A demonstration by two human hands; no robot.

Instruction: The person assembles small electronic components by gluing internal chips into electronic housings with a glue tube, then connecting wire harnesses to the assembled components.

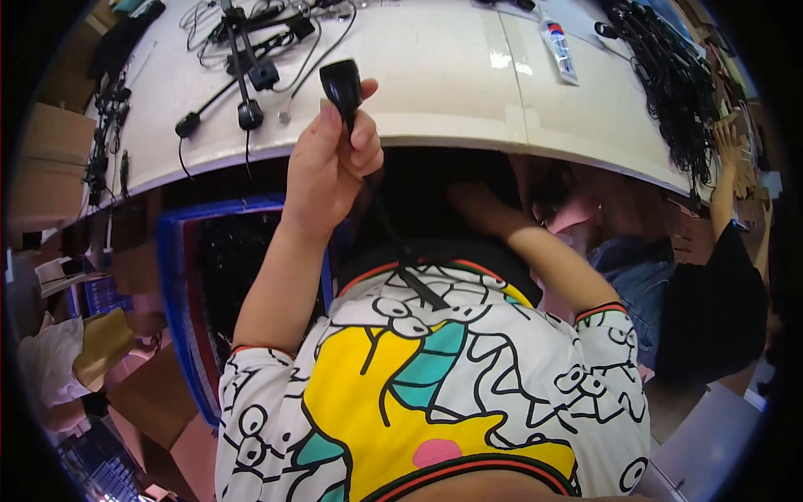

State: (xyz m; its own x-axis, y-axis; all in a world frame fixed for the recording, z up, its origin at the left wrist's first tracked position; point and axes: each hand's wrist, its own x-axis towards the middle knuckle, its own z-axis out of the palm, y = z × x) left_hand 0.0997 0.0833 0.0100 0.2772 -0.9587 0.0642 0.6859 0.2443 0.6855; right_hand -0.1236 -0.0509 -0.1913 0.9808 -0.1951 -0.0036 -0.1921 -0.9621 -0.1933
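Note:
Over the table's near edge, my left hand [335, 159] is closed around a glossy black connector-like piece [339, 81] with a flared end; its exact kind does not show. A black cable [381, 209] runs from below that hand toward my waist. Lower and to the right, my right hand [477, 207] rests by dark cloth in my lap, under the table edge; its fingers are lost in shadow. Nearest the left hand on the table lie black cables with box-shaped ends [249, 114].
A white table [435, 84] spans the front. On it lie a glue-like tube [560, 54] and a heap of black cables [669, 92] at right. A blue crate [173, 276] with dark contents stands below left. At far right a co-worker's hand [729, 144] reaches to the table.

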